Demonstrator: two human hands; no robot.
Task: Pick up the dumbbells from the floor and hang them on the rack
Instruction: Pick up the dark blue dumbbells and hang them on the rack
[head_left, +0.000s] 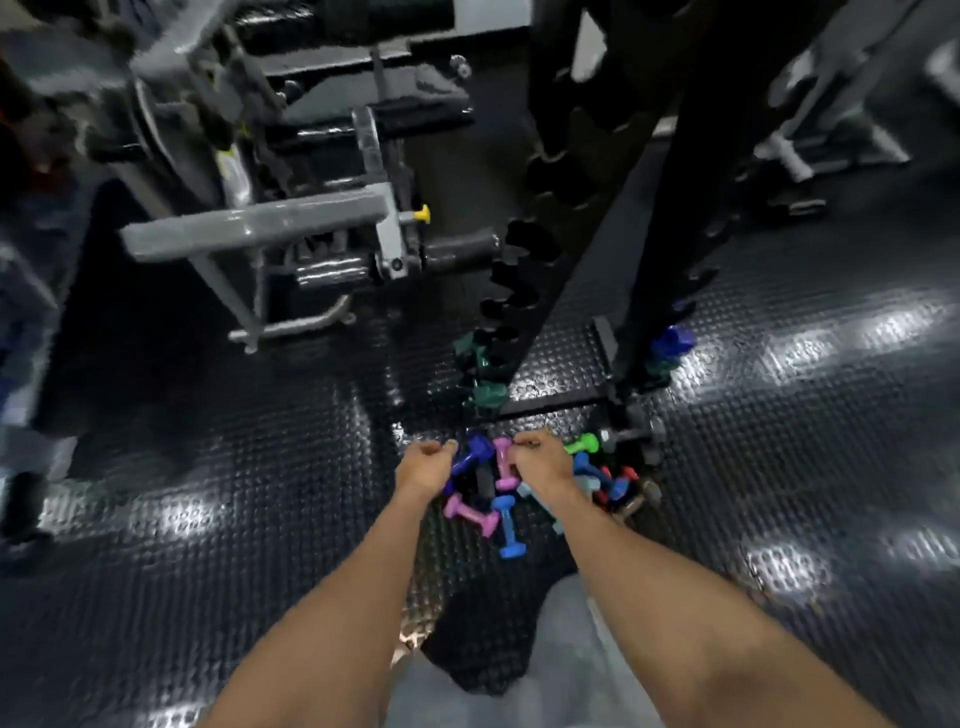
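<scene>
On the studded floor (234, 467) at the rack's foot lies a heap of small coloured dumbbells (506, 499).
Both arms reach down over it: the left hand (423, 467) hangs loosely curled and holds nothing, while the right hand (543, 462) curls its fingers at a pink dumbbell (503, 462). On the black rack (670, 171) hang green (480, 374) and blue (672, 340) dumbbells. A grey machine (260, 223) stands left.

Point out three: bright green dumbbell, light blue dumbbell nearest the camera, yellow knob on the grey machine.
bright green dumbbell (583, 444): head view, on its handle and near head.
light blue dumbbell (506, 525): head view, mid-handle.
yellow knob (423, 213): head view, on the knob's cap.
</scene>
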